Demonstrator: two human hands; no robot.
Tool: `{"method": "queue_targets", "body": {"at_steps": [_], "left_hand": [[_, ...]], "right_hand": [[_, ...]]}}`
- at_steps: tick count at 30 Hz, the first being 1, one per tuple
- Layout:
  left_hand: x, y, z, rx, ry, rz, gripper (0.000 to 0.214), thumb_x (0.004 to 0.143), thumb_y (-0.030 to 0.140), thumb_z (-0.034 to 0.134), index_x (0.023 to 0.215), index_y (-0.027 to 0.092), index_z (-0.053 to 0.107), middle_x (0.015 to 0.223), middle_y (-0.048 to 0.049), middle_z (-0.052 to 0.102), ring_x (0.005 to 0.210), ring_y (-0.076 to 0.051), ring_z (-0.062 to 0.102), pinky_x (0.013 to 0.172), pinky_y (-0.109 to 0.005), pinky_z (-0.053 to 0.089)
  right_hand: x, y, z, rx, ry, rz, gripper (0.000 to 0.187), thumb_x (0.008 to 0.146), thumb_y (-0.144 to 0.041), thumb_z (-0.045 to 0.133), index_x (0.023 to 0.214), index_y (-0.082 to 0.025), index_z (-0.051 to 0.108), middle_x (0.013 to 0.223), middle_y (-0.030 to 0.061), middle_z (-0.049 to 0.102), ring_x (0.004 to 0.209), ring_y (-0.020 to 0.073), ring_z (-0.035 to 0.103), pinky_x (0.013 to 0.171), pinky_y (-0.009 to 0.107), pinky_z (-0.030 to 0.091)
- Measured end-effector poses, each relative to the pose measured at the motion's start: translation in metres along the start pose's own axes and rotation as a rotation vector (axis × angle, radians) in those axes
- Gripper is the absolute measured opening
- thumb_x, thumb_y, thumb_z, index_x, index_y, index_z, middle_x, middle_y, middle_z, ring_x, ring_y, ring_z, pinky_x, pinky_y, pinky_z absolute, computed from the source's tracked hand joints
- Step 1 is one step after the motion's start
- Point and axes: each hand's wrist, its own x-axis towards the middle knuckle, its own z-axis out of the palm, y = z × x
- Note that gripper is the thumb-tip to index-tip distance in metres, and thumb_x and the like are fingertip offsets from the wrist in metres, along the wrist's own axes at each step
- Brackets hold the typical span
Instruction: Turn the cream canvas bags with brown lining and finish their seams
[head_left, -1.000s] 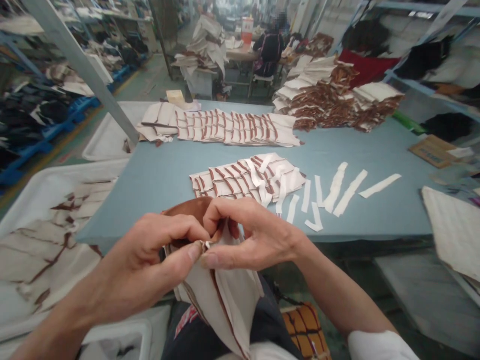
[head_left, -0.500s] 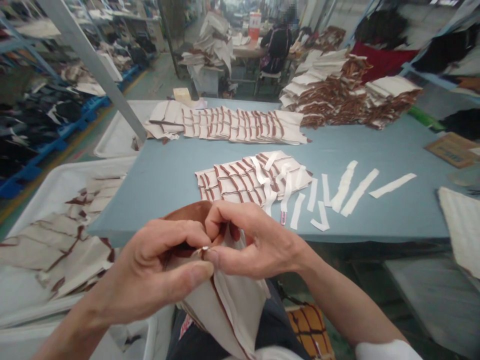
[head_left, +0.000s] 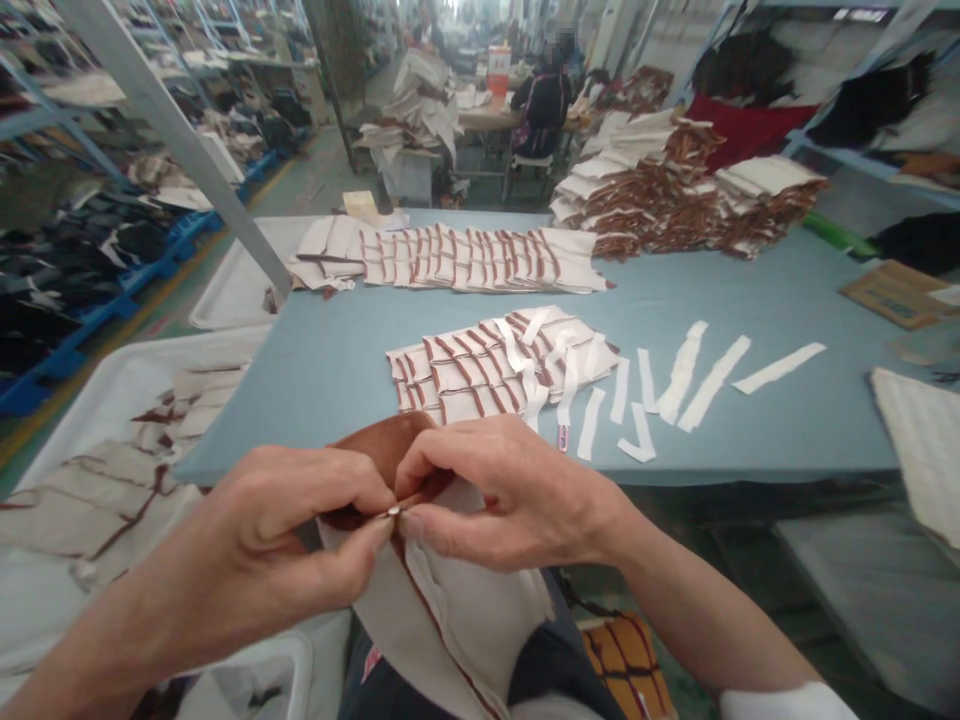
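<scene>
A cream fabric piece (head_left: 472,600) with a brown lining and a brown seam down its middle hangs from both hands over my lap. My left hand (head_left: 300,530) pinches its top edge between thumb and forefinger. Right beside it, my right hand (head_left: 495,490) pinches the same edge, the fingertips of both hands almost touching. A tiny whitish bit shows at the seam end between the fingertips; its kind is too small to make out. Past the hands, a stack of cream pieces with brown edges (head_left: 469,370) lies on the blue-grey table (head_left: 750,430).
Several white strips (head_left: 716,385) and a small pink-edged tool (head_left: 562,437) lie right of the stack. Behind are a long row of cream pieces (head_left: 457,262) and tall piles (head_left: 660,190). White bins (head_left: 112,370) stand left, near a slanted metal post (head_left: 180,140). A person (head_left: 544,105) sits far back.
Both hands have moved slightly left and down. The left thumb, stretched along the fabric before, now pinches the edge with the forefinger. More of the brown lining shows.
</scene>
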Motion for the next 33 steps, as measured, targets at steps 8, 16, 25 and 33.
{"method": "queue_targets", "body": {"at_steps": [8,16,25,33], "left_hand": [[0.012,0.011,-0.001,0.117,0.066,0.089,0.021,0.096,0.018,0.059,0.081,0.026,0.071,0.065,0.0086,0.068,0.051,-0.008,0.058,0.054,-0.02,0.043],[0.002,0.005,0.007,0.278,0.068,0.217,0.032,0.111,0.019,0.053,0.08,0.026,0.061,0.076,0.0026,0.073,0.059,-0.013,0.068,0.057,-0.025,0.046],[-0.019,-0.029,0.009,0.273,-0.064,0.226,0.03,0.114,0.018,0.055,0.133,0.026,0.077,0.121,-0.0058,0.088,0.11,-0.025,0.085,0.11,-0.03,0.065],[-0.026,-0.007,0.02,0.306,0.089,0.224,0.063,0.111,0.002,0.039,0.157,0.034,0.066,0.14,-0.0024,0.086,0.122,-0.024,0.084,0.113,-0.031,0.064]], "right_hand": [[0.003,-0.006,0.007,-0.13,0.056,0.117,0.009,0.085,-0.022,0.067,0.08,-0.024,0.059,0.077,-0.0007,0.07,0.072,0.0156,0.061,0.067,0.029,0.038],[0.006,-0.003,0.011,-0.121,0.025,0.168,0.008,0.086,-0.027,0.065,0.081,-0.024,0.06,0.078,0.0,0.072,0.073,0.0164,0.062,0.068,0.028,0.038],[0.019,0.029,0.012,0.366,-0.074,0.336,0.013,0.077,-0.027,0.069,0.075,-0.022,0.057,0.07,-0.0075,0.049,0.067,0.0111,0.044,0.063,0.024,0.034],[0.019,0.042,0.017,0.829,-0.091,0.353,0.024,0.082,-0.038,0.078,0.076,-0.02,0.063,0.071,-0.0062,0.057,0.069,0.0114,0.047,0.07,0.026,0.042]]}}
